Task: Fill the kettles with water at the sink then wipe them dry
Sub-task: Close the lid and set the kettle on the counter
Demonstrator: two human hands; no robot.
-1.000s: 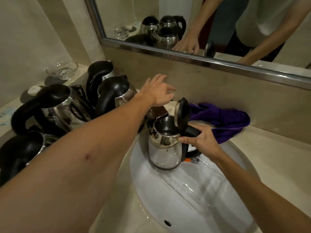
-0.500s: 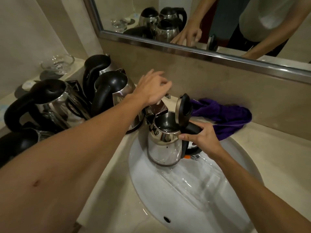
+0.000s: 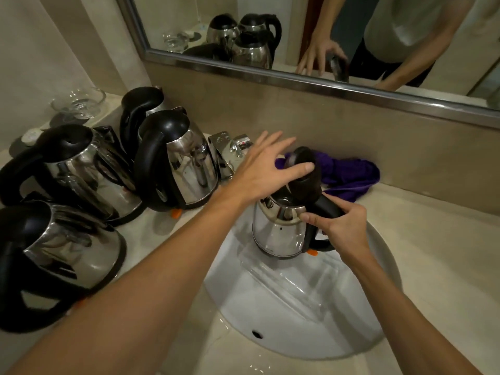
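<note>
1. We grip the black handle of a shiny steel kettle with a black lid (image 3: 281,231) in our right hand (image 3: 342,226), fingers curled round it; the kettle stands upright over the back of the white oval sink (image 3: 284,307).
2. Our left hand (image 3: 266,169) is spread wide, fingers straight, its thumb lying against the kettle's raised black lid (image 3: 305,174), which is tilted partway up.
3. A chrome tap (image 3: 230,150) sits just behind the left hand, on the beige stone surface (image 3: 433,239).
4. A crumpled purple cloth (image 3: 349,173) lies on the surface behind the kettle, against the back wall.
5. To the left of the sink we see four more steel kettles with black handles (image 3: 178,161), lids closed, crowded close together on the surface.
6. A clear glass dish (image 3: 78,102) rests in the far left corner.
7. The framed mirror (image 3: 270,74) above reflects the kettles and our arms.
</note>
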